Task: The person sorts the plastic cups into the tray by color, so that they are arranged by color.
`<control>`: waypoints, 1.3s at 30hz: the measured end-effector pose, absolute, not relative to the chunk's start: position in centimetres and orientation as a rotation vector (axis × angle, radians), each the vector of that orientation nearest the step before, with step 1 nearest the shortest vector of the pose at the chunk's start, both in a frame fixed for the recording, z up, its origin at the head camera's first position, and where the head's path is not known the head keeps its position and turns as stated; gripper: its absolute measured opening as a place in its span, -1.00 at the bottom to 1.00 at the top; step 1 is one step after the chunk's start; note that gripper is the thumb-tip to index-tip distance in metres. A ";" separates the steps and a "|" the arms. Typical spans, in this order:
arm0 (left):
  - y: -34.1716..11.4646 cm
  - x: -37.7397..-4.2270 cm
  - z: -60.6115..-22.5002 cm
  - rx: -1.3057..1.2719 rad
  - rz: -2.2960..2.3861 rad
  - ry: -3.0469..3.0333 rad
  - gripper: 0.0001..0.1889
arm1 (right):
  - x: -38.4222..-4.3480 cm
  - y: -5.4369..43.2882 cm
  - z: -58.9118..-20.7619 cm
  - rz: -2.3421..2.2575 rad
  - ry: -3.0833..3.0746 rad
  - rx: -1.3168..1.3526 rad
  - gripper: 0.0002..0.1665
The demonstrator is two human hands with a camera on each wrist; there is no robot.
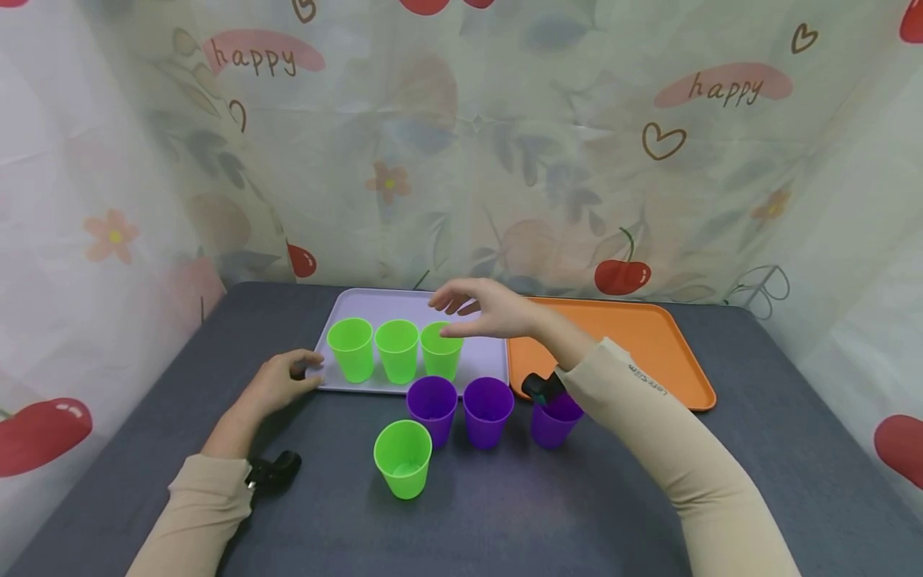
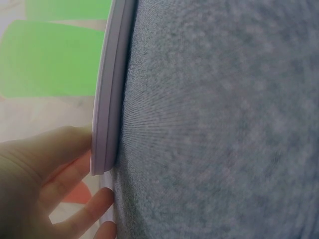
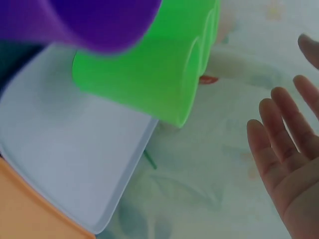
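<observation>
Grn cups [image 1: 402, 463] x4, purp cups [image 1: 487, 418] x3, trays [image 1: 620, 330] x2

Beige sleeves [image 1: 649, 413], the right lettered, adjoin black wrist cameras [image 1: 277, 473].

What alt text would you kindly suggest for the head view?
A person's right hand hovers open by three green cups on a lavender tray, while the left hand holds the tray's near left corner. In front stand three purple cups and another green cup; an orange tray lies right.
</observation>
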State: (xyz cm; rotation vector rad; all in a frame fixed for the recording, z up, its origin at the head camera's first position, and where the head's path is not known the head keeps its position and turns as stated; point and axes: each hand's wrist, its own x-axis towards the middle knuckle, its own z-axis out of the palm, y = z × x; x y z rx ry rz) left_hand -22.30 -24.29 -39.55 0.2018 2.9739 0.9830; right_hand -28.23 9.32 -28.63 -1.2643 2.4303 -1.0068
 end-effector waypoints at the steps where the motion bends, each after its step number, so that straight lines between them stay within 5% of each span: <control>1: -24.3 -22.3 -39.6 0.206 0.985 2.977 -0.62 | -27.9 9.4 -28.6 -1.029 2.430 -1.268 -0.54; 39: -24.8 -22.7 -40.1 0.229 0.984 2.988 -0.62 | -17.8 9.3 -33.4 -1.161 2.305 -1.498 -0.50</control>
